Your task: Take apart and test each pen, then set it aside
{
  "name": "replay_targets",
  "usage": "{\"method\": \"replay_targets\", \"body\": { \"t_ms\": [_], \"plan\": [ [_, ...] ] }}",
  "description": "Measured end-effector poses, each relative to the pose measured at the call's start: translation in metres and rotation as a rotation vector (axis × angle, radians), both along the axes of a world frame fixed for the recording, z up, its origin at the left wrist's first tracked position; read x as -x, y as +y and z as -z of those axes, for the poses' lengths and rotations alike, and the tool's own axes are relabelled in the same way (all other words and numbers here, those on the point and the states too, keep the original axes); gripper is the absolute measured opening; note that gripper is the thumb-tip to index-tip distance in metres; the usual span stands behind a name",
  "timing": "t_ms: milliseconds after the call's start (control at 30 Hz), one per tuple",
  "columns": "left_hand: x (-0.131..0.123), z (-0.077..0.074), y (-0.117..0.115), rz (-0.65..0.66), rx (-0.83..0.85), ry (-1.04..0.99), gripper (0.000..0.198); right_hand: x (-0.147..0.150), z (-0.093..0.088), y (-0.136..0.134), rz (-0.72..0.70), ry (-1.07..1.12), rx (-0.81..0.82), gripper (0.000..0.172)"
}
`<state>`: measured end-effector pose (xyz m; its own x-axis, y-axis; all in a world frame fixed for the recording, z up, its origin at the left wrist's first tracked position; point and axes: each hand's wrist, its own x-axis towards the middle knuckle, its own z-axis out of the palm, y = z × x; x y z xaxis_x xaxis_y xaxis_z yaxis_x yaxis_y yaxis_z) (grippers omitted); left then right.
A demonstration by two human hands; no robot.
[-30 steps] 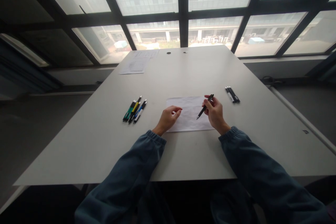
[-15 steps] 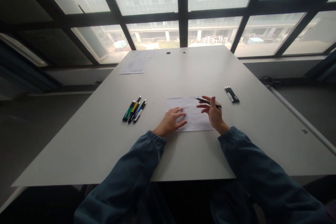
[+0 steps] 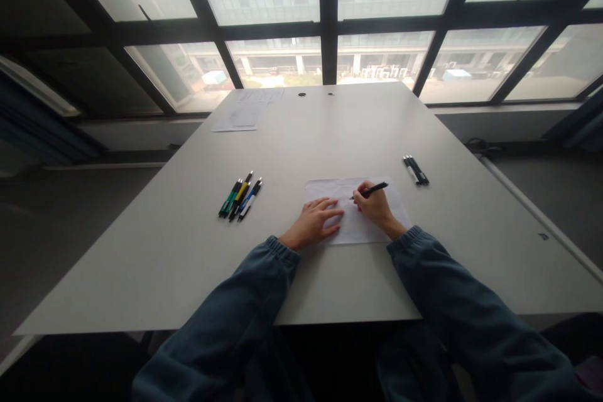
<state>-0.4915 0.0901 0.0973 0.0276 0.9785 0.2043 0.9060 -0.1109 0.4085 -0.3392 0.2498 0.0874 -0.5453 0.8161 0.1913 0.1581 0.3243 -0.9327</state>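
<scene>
A sheet of white paper [image 3: 358, 231] lies on the white table in front of me. My left hand [image 3: 314, 221] rests flat on its left part, fingers spread. Over the right part, my right hand [image 3: 375, 205] has closed its fingers round a black pen [image 3: 377, 188] in a writing grip. The pen's tip points down and left at the paper and seems to touch it. Any marks on the sheet are too faint to make out.
Several pens [image 3: 240, 198] in green, yellow, black and blue lie to the left on the table [image 3: 188, 251]. A few dark pens [image 3: 415, 170] lie at the right. Printed sheets [image 3: 238, 116] are at the far left, before the large windows.
My right hand has turned the pen from a loose hold between spread fingers into a writing grip and lowered it to the paper. The sheet and my left hand have shifted slightly right.
</scene>
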Motion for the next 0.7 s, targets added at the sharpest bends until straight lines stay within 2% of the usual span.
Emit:
{"method": "replay_targets", "body": {
  "t_ms": [300, 500, 600, 700],
  "plan": [
    [-0.0011, -0.0028, 0.0003, -0.006, 0.044, 0.041, 0.041, 0.0013, 0.0012, 0.0028, 0.041, -0.138, -0.162, 0.013],
    [-0.0001, -0.0021, 0.0005, -0.001, 0.029, 0.017, 0.041, 0.0013, 0.0015, 0.0038, 0.050, -0.162, -0.199, 0.010],
    [0.0009, -0.0008, 0.0000, -0.006, 0.029, 0.026, 0.041, -0.0003, -0.0012, 0.0014, 0.055, -0.075, -0.150, 0.015],
    [0.0018, -0.0010, -0.0002, -0.015, 0.031, 0.032, 0.041, -0.0034, -0.0083, -0.0034, 0.067, 0.122, -0.089, 0.022]
  ]
}}
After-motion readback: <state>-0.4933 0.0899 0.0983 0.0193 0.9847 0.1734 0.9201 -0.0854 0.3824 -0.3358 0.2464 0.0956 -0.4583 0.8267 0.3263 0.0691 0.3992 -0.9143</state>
